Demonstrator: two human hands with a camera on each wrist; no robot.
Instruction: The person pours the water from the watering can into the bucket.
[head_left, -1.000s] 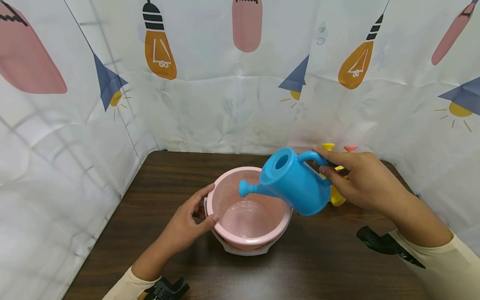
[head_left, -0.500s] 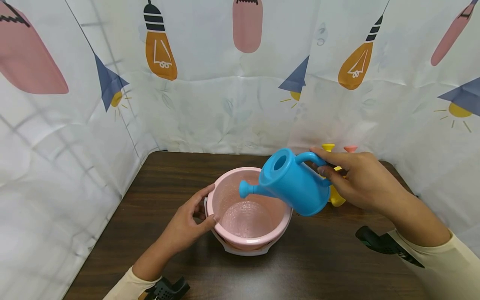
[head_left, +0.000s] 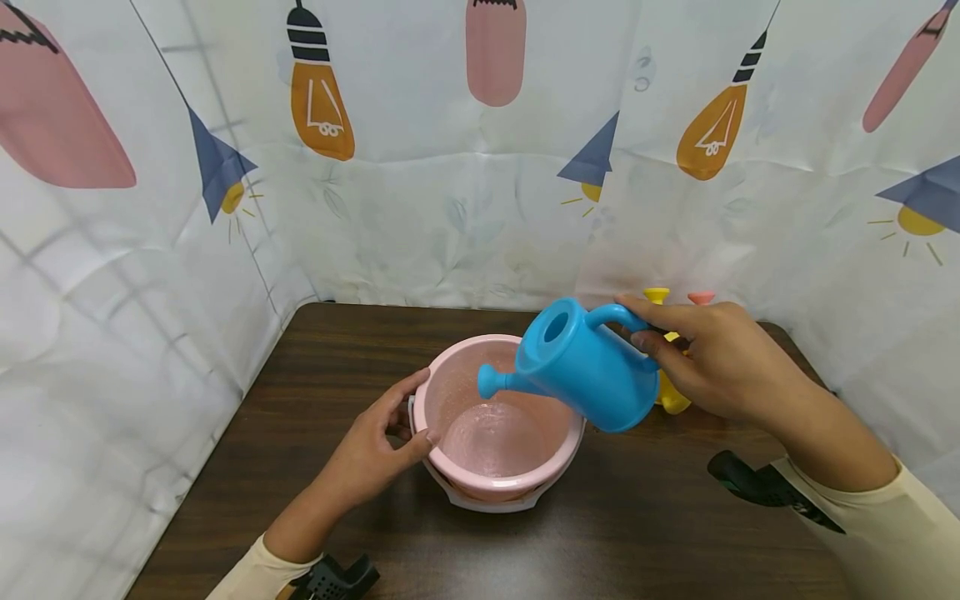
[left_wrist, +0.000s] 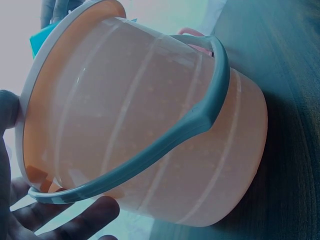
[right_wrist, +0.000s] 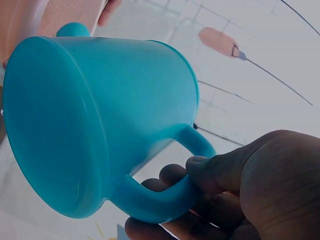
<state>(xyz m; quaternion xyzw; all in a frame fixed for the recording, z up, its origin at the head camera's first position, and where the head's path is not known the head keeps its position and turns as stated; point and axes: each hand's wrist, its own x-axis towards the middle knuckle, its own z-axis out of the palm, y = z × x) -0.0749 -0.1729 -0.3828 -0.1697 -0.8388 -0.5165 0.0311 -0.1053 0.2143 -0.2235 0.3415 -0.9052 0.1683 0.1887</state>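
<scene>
The half-curled left hand (head_left: 375, 446) holds the pink bucket (head_left: 498, 482), seemingly for steadiness, while the right hand (head_left: 723, 358), fingers curled round the handle (head_left: 617, 312), holds the blue watering can (head_left: 592, 371) tilted, spout (head_left: 492, 381) above the bucket, presumably to drain inside.

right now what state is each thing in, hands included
blue watering can: tilted, spout over the bucket opening
pink bucket: standing on the table, open at the top
bucket handle: folded down against the side
left hand: holding the bucket rim
right hand: gripping the can's handle
yellow object: partly hidden behind the right hand
patterned sheet: hanging, creased
</scene>
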